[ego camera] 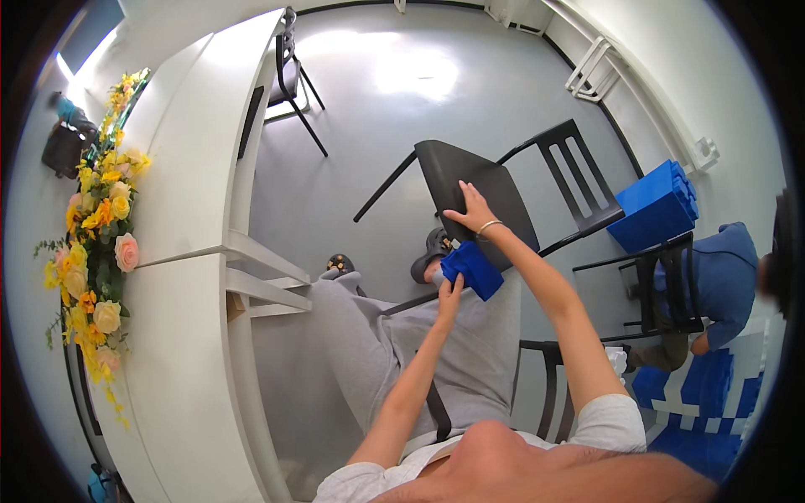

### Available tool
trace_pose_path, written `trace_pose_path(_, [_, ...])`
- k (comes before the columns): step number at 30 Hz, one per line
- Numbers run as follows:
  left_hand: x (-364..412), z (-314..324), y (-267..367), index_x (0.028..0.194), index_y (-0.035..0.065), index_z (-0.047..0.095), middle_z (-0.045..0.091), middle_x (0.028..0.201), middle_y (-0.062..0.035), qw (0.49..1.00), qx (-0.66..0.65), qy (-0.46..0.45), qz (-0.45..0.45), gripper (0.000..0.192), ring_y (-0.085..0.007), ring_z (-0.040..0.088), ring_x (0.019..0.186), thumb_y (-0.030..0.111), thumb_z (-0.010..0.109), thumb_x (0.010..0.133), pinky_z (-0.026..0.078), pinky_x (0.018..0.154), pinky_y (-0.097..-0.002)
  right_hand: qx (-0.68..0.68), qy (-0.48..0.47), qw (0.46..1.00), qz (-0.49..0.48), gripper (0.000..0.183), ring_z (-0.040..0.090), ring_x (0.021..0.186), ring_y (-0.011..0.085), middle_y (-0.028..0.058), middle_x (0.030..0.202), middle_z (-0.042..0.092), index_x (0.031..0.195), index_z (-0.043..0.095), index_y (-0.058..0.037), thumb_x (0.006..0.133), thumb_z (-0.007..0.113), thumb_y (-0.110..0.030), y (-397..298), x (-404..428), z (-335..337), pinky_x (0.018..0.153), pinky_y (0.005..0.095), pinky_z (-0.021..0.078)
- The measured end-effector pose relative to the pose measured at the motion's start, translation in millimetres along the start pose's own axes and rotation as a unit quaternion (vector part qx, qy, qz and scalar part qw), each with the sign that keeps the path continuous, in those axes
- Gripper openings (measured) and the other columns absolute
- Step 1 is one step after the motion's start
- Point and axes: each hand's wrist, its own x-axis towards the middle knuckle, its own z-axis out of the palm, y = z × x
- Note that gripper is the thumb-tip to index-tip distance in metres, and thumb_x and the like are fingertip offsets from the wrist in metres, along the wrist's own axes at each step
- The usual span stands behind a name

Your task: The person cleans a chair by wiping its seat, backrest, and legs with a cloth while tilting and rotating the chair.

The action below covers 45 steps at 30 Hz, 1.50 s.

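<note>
My left hand (451,292) grips the near edge of a bunched or folded blue cloth (477,271), which lies over my thigh beside the seat edge. Just above it is a dark chair (468,188) with a flat seat and slatted back, turned sideways before my knees. With fingers spread, my right hand (471,212) is at the edge of that seat; it holds nothing, and whether it presses on the surface I cannot tell. A bangle circles the right wrist. I am seated, and my grey trousers (440,352) spread beneath both arms.
White tables (182,327) run along the left, bearing a row of artificial flowers (100,251). Another black chair (289,82) stands beyond. On the right are a stack of blue blocks (654,204) and a person in a blue shirt (717,276) seated on a black chair.
</note>
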Motion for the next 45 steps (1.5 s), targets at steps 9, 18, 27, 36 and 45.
trace_pose_path(9, [2, 3, -1, 0.117, -0.0013, 0.059, 0.062, 0.105, -0.0014, 1.000, 0.024, 0.001, 0.000, 0.031, -0.0096, 0.053, 0.099, 0.023, 0.057, 0.098, 0.040, 0.091, -0.0246, -0.122, -0.056, 0.983, 0.126, 0.116, 0.019, 0.144, 0.0384, 0.0213, 0.157, 0.011, 0.153, 0.000, -0.0155, 0.070, 0.076, -0.045, -49, 11, 11, 0.103, 0.0678, 0.0309])
trace_pose_path(18, [-33, -51, 61, 0.115, 0.0024, 0.061, 0.061, 0.110, -0.0012, 0.970, 0.017, 0.239, 0.038, 0.031, -0.0106, 0.053, 0.103, 0.028, 0.055, 0.099, 0.038, 0.096, -0.0266, -0.118, -0.031, 0.985, 0.123, 0.108, 0.023, 0.143, 0.0359, 0.0191, 0.156, 0.016, 0.153, 0.004, -0.0147, 0.072, 0.072, -0.038, -42, 13, 6, 0.104, 0.0626, 0.0336])
trace_pose_path(27, [-55, -64, 106, 0.111, -0.0044, 0.051, 0.054, 0.115, -0.0247, 0.790, 0.552, 0.235, 0.127, 0.036, -0.0440, 0.059, 0.093, 0.027, 0.057, 0.094, 0.050, 0.077, -0.0466, -0.133, -0.036, 0.981, 0.136, 0.106, 0.023, 0.143, 0.0360, 0.0196, 0.156, 0.017, 0.153, 0.006, -0.0137, 0.073, 0.072, -0.038, -50, 8, 7, 0.105, 0.0618, 0.0335])
trace_pose_path(36, [-35, 19, 51, 0.113, -0.0052, 0.049, 0.048, 0.121, -0.0254, 0.885, 0.425, 0.083, 0.173, 0.035, -0.0457, 0.057, 0.096, 0.021, 0.060, 0.092, 0.048, 0.077, -0.0472, -0.154, -0.038, 0.979, 0.128, 0.104, 0.023, 0.143, 0.0364, 0.0210, 0.156, 0.017, 0.153, 0.007, -0.0118, 0.075, 0.070, -0.040, -69, 5, 21, 0.104, 0.0630, 0.0335])
trace_pose_path(45, [-44, -19, 48, 0.107, -0.0022, 0.052, 0.057, 0.108, -0.0223, 0.861, 0.478, -0.053, 0.166, 0.024, -0.0427, 0.055, 0.104, 0.007, 0.060, 0.086, 0.043, 0.090, -0.0458, -0.163, -0.031, 0.978, 0.125, 0.103, 0.024, 0.142, 0.0366, 0.0213, 0.155, 0.018, 0.153, 0.009, -0.0119, 0.075, 0.070, -0.040, -66, 5, 19, 0.104, 0.0622, 0.0338])
